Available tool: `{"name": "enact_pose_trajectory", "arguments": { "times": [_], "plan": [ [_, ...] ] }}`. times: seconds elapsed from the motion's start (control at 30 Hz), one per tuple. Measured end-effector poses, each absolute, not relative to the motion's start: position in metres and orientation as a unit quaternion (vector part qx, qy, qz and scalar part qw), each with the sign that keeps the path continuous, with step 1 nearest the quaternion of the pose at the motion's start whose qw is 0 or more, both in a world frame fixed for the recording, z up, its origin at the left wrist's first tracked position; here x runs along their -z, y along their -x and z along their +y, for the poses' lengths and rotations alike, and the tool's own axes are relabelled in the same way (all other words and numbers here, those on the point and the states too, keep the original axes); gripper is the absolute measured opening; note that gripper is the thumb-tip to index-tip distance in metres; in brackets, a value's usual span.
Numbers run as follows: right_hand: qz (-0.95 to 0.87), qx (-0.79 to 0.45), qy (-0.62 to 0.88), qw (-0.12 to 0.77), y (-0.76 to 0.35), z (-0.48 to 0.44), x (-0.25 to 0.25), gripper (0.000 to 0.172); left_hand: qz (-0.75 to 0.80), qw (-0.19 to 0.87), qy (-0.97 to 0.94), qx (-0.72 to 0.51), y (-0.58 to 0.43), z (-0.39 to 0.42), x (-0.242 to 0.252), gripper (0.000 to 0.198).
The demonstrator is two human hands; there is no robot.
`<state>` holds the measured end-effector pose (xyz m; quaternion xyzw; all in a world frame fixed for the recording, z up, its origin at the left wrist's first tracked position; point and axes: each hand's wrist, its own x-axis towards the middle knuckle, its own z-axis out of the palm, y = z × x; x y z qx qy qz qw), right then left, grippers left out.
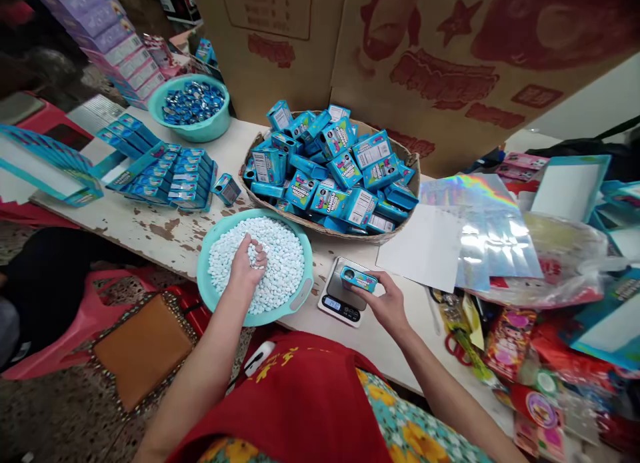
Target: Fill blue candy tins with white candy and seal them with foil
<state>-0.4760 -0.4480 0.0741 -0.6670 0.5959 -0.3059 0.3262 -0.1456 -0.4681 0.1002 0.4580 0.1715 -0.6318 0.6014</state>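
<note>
My left hand (249,262) is in a turquoise basin (204,271) full of small pale candies (285,250). Its fingers curl round some of the candies, with a few showing in the palm. My right hand (389,300) grips a small blue candy box (359,279) by its right end, thumb and fingers on its sides. A round dark hole shows at the box's left end. The box is over the plate of a digital kitchen scale (330,291); whether it touches the plate I cannot tell. The scale's display is lit.
Behind the basin, a cut-down carton (320,231) is heaped with blue candy boxes (330,196). Packed boxes (185,176) stand at left near a basin of blue foil pieces (193,103). Shiny sheets (505,243), scissors (457,348) and wrappers lie at right. Large cardboard boxes (310,70) wall the back.
</note>
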Motion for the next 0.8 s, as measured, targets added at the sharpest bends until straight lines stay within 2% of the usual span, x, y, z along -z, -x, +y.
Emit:
{"name": "enact_pose_trajectory", "arguments": {
  "times": [0.17, 0.3, 0.43, 0.8],
  "plan": [
    [0.465, 0.357, 0.743, 0.321, 0.411, -0.465, -0.127, 0.033, 0.123, 0.649, -0.428, 0.617, 0.169, -0.470, -0.148, 0.025],
    [0.405, 0.351, 0.775, 0.335, 0.363, -0.475, -0.138, 0.031, -0.006, 0.724, -0.451, 0.522, 0.195, -0.472, -0.175, 0.029],
    [0.388, 0.352, 0.781, 0.341, 0.338, -0.477, -0.137, 0.033, -0.059, 0.745, -0.497, 0.441, 0.202, -0.472, -0.178, 0.030],
    [0.384, 0.361, 0.767, 0.367, 0.325, -0.472, -0.140, 0.033, -0.113, 0.746, -0.527, 0.392, 0.198, -0.471, -0.176, 0.037]
  ]
}}
